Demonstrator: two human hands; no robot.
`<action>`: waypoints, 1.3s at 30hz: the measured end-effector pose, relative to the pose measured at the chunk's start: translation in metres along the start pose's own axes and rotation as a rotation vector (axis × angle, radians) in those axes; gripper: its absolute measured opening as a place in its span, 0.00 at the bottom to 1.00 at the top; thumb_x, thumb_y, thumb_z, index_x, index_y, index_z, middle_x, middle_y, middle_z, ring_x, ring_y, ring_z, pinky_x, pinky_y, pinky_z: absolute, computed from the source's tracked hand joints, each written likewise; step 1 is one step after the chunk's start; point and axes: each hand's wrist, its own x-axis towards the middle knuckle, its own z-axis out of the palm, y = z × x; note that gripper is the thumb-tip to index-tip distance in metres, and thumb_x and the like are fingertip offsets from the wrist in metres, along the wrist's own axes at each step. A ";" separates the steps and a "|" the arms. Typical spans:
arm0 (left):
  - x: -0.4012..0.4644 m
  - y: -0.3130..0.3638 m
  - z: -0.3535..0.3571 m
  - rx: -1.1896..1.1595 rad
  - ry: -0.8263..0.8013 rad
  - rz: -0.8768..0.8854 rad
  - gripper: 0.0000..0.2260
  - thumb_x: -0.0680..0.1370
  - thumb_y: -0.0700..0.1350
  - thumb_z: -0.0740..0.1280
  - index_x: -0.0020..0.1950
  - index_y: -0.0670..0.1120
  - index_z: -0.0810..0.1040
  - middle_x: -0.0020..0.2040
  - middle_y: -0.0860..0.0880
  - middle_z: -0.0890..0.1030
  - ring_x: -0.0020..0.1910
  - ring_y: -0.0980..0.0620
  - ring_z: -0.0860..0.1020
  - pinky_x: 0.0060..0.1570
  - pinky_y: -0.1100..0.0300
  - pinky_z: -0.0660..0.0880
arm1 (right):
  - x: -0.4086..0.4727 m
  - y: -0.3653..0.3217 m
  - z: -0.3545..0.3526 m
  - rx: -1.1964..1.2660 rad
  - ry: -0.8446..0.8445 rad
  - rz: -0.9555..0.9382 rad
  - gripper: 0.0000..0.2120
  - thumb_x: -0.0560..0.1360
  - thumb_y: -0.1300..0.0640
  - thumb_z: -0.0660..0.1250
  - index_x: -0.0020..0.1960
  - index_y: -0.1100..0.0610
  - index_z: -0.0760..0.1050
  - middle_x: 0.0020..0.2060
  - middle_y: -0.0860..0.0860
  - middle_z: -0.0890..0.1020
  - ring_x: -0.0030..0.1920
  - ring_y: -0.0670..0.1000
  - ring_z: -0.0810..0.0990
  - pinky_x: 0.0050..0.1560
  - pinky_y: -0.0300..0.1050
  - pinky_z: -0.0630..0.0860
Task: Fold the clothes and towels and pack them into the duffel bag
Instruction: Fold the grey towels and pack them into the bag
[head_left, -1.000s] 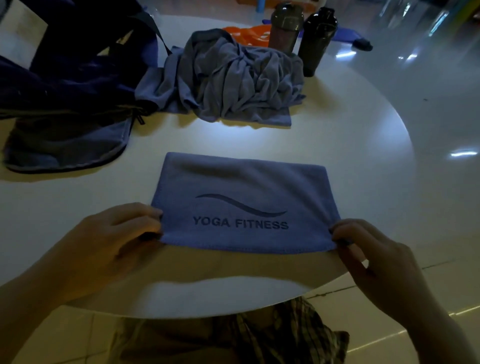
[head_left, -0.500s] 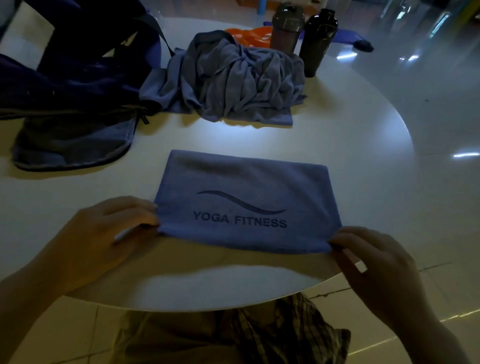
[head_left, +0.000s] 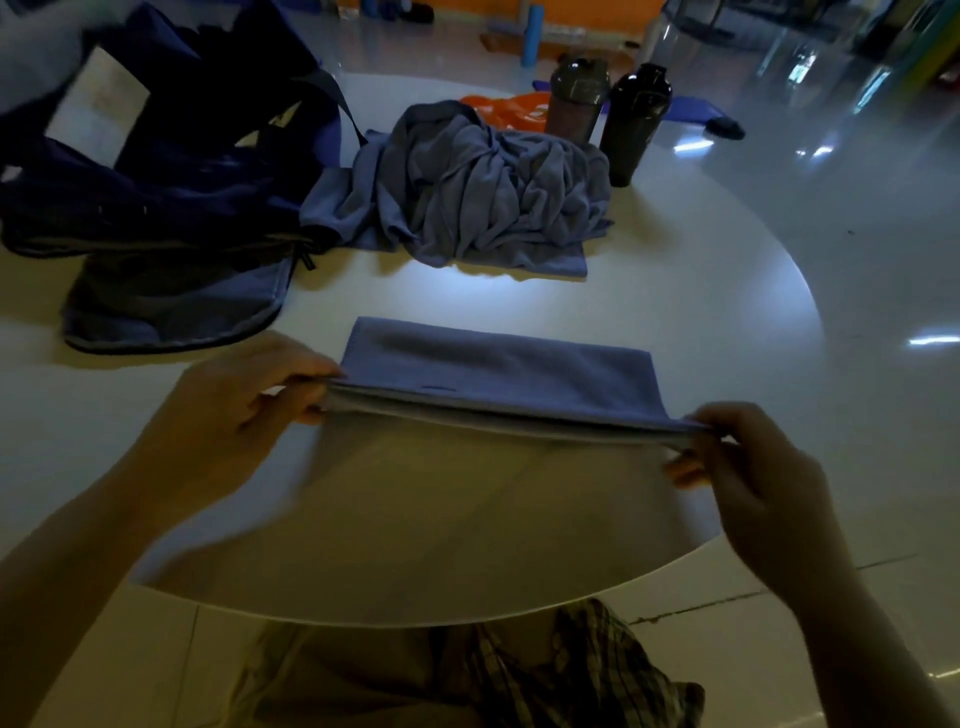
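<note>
The folded blue towel (head_left: 498, 371) lies mid-table, w/ its near edge lifted off the white round table (head_left: 701, 291) while the far edge rests flat. Left hand (head_left: 244, 410) pinches the near-left corner, thumb on top and fingers curled under the layers; right hand (head_left: 753, 467) pinches the near-right corner the same way, so the lifted edge runs taut btwn them. Looks like the start of another fold, near edge going over to the far one. Risk: several layers are stacked in each pinch, and if the lower ones slip out the stack fans open and the fold comes out crooked; uneven pull from one side would skew it too. Beyond the towel, a crumpled grey-blue pile of clothes (head_left: 483, 192) waits unfolded, touching the dark duffel bag (head_left: 171, 171) at back left, which sits w/ its flap hanging open toward the towel. Two dark shaker bottles (head_left: 608, 111) stand just behind the pile, something orange next to them. Can't tell what's already in the bag.
</note>
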 end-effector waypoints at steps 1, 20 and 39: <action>0.002 0.010 -0.004 -0.030 -0.007 0.001 0.13 0.72 0.49 0.74 0.56 0.57 0.79 0.52 0.54 0.81 0.52 0.53 0.81 0.55 0.48 0.77 | 0.008 -0.003 -0.004 0.111 0.014 0.051 0.08 0.77 0.65 0.60 0.50 0.53 0.72 0.41 0.46 0.80 0.41 0.42 0.82 0.41 0.30 0.78; 0.063 0.047 -0.014 0.220 0.057 -0.120 0.13 0.74 0.44 0.72 0.58 0.48 0.78 0.48 0.49 0.81 0.42 0.51 0.79 0.38 0.63 0.74 | 0.096 -0.002 -0.025 -0.042 -0.218 0.207 0.05 0.78 0.59 0.64 0.48 0.52 0.78 0.42 0.53 0.82 0.41 0.53 0.80 0.41 0.44 0.77; 0.021 0.006 0.080 0.611 -0.369 0.300 0.30 0.78 0.70 0.43 0.77 0.61 0.51 0.78 0.52 0.51 0.77 0.52 0.47 0.71 0.50 0.44 | 0.037 -0.024 0.078 -0.550 -0.618 -0.018 0.39 0.59 0.22 0.23 0.67 0.35 0.22 0.70 0.39 0.25 0.69 0.40 0.23 0.71 0.61 0.28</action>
